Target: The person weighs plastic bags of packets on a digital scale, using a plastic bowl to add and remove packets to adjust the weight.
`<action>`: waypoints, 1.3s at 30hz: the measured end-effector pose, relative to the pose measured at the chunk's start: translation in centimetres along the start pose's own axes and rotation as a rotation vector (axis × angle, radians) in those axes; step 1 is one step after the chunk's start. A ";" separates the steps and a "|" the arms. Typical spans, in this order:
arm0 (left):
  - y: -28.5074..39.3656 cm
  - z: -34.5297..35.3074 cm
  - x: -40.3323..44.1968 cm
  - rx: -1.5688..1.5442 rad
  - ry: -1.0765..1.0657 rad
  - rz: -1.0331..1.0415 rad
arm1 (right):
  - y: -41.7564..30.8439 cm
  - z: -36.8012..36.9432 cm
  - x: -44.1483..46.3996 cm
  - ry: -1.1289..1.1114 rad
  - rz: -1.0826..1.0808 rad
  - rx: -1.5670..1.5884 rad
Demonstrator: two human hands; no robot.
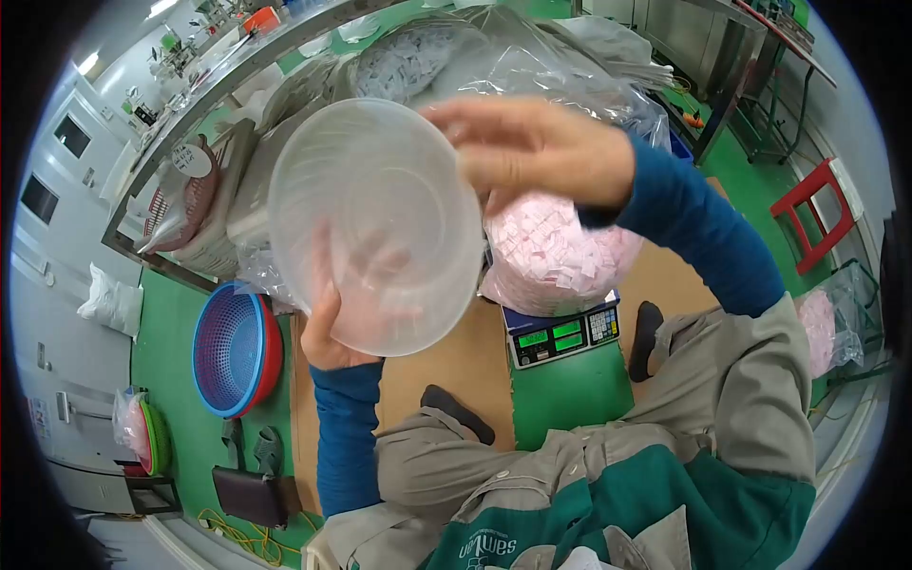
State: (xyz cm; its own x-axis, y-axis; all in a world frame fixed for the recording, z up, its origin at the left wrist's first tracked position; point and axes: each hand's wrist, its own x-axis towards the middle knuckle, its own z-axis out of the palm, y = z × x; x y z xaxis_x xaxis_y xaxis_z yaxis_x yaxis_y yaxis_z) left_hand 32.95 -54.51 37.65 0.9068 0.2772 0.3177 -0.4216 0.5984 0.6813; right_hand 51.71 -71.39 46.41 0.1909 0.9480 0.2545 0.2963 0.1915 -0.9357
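A translucent plastic bowl [380, 228] is tilted up in front of me, and its inside looks empty. My left hand [347, 294] holds it from behind and below, with spread fingers showing through the plastic. My right hand [541, 152] is at the bowl's upper right rim, blurred by motion; whether its fingers touch the rim is unclear. Below it a large clear bag of pale pink pieces [560, 256] rests on a digital scale [562, 334] with lit green displays.
At the left stand a blue basket [228, 350] in a red one, slippers [269, 450] and a dark stool [249, 496]. A metal-framed table [142, 190] with plastic bags runs behind. A red stool [817, 214] is at the right.
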 end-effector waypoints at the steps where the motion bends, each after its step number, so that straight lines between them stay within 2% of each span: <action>1: -0.1 -0.3 0.1 -0.002 0.004 -0.004 | 0.4 -1.5 0.9 0.106 -0.140 -0.044; 2: 0.1 -0.7 0.2 -0.048 0.071 -0.017 | 1.2 -4.0 1.9 0.240 -0.264 -0.211; 3: 0.3 -1.0 0.1 -0.093 0.138 -0.032 | 1.8 -6.3 2.2 0.378 -0.285 -0.434; 4: 0.4 -1.1 -0.1 -0.050 0.230 0.004 | 3.0 -8.9 2.3 0.368 -0.198 -0.747; 5: 0.5 -1.3 -0.2 -0.050 0.231 0.002 | 4.7 -10.9 2.1 0.348 -0.107 -1.061; 7: 0.8 -1.9 -0.7 -0.011 0.331 -0.051 | 8.9 -11.7 1.0 -0.068 0.312 -1.130; 8: 0.7 -2.4 -0.9 -0.059 0.359 -0.078 | 11.2 -11.3 0.5 -0.327 0.276 -1.198; 9: 0.4 -2.6 -1.0 -0.060 0.355 -0.076 | 13.4 -10.4 -1.3 -0.314 0.160 -1.095; 10: 0.1 -2.8 -1.0 -0.029 0.414 -0.105 | 14.2 -8.8 -1.8 -0.337 0.363 -0.986; 11: -0.2 -2.9 -1.1 0.002 0.474 -0.133 | 17.5 -8.7 -2.4 -0.328 0.084 -1.091; 13: -0.7 -3.4 -1.2 0.019 0.492 -0.181 | 19.5 -7.7 -2.5 -0.255 0.139 -1.195; 14: -0.9 -3.4 -1.3 0.036 0.514 -0.203 | 19.1 -7.4 -2.7 -0.186 0.108 -1.161; 17: -1.3 -3.5 -1.5 0.088 0.542 -0.226 | 17.3 -8.1 -2.6 -0.130 0.241 -1.155; 19: -1.5 -3.4 -1.6 0.110 0.550 -0.250 | 15.5 -9.3 -3.2 -0.082 0.135 -1.157; 20: -1.6 -3.6 -1.6 0.107 0.553 -0.249 | 14.7 -10.0 -3.7 -0.048 0.097 -1.018; 22: -1.7 -4.3 -1.7 0.065 0.568 -0.286 | 12.9 -10.7 -4.3 0.126 0.129 -0.934; 23: -1.7 -4.6 -1.7 0.083 0.583 -0.299 | 11.4 -11.0 -4.0 0.141 0.160 -0.981; 24: -1.9 -5.2 -1.9 0.060 0.560 -0.317 | 10.1 -11.2 -3.6 0.251 0.103 -0.908; 26: -2.5 -6.6 -2.1 0.057 0.478 -0.335 | 5.9 -10.2 -2.3 0.461 0.125 -0.608; 27: -2.4 -6.2 -2.1 0.153 0.471 -0.369 | 5.5 -10.4 -1.1 0.543 -0.084 -0.501; 28: -2.4 -5.8 -2.0 0.249 0.460 -0.410 | 3.9 -9.7 0.3 0.566 -0.246 -0.549; 30: -3.7 -6.9 -1.9 0.347 0.424 -0.412 | 1.5 -6.1 3.5 0.568 -0.416 -0.507; 32: -4.1 -6.6 -2.0 0.436 0.466 -0.505 | 2.0 -2.0 8.4 0.530 -0.529 -0.443; 33: -4.7 -7.5 -2.1 0.478 0.475 -0.526 | 3.1 0.5 11.4 0.623 -0.577 -0.598; 34: -5.3 -8.9 -2.2 0.483 0.458 -0.518 | 3.7 2.8 13.6 0.569 -0.532 -0.679; 35: -5.2 -8.7 -2.4 0.483 0.454 -0.530 | 5.0 4.7 15.8 0.384 -0.451 -0.621; 36: -5.0 -8.3 -2.5 0.479 0.542 -0.563 | 5.1 6.8 16.5 0.290 -0.313 -0.691; 37: -4.9 -8.2 -2.6 0.476 0.626 -0.600 | 5.1 8.0 16.9 0.203 -0.272 -0.732; 38: -6.2 -12.5 -3.0 0.539 0.620 -0.500 | 5.4 8.6 17.0 0.231 -0.400 -0.813; 39: -6.0 -13.2 -3.2 0.519 0.636 -0.456 | 4.6 8.9 15.9 0.261 -0.424 -0.761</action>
State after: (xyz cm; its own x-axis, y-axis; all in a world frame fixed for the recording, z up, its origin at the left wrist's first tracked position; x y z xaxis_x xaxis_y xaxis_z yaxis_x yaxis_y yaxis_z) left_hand 32.61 -49.07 23.89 0.7503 0.5492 -0.3679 0.1654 0.3829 0.9089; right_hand 47.77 -53.19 44.00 0.1037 0.7312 0.6742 0.9104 0.2033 -0.3604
